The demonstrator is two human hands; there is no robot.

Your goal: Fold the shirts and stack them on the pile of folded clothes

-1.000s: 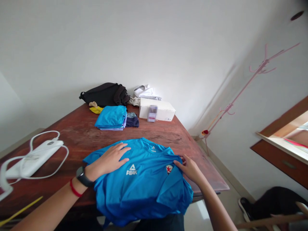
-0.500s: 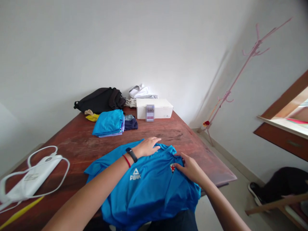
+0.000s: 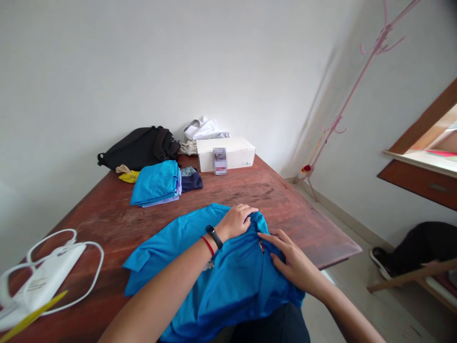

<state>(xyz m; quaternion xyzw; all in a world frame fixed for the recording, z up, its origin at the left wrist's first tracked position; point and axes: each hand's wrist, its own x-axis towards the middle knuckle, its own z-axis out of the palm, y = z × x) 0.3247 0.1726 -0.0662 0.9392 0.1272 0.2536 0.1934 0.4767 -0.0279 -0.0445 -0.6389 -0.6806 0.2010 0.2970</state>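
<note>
A blue short-sleeved shirt (image 3: 232,281) lies spread and wrinkled at the near edge of the table, its lower part hanging over my lap. My left hand (image 3: 237,221), with a black wristband and a red cord at the wrist, rests on the shirt at the collar, fingers stretched to the right. Lower and to the right, my right hand (image 3: 294,259) touches the cloth with thumb and fingers apart. Between its thumb and forefinger, a crease partly hides a small red emblem (image 3: 262,246). My left forearm covers most of the white chest lettering (image 3: 208,266).
Folded blue clothing (image 3: 155,183) sits farther back on the wooden table (image 3: 235,188), near a black bag (image 3: 137,147) and a white box (image 3: 239,152). A white power strip (image 3: 50,274) with looped cable lies left. A pink coat rack (image 3: 353,109) stands right.
My left hand has slid right along the collar, closer to my right hand. The shirt has creased, so the emblem and lettering are now partly hidden. The camera view has shifted slightly.
</note>
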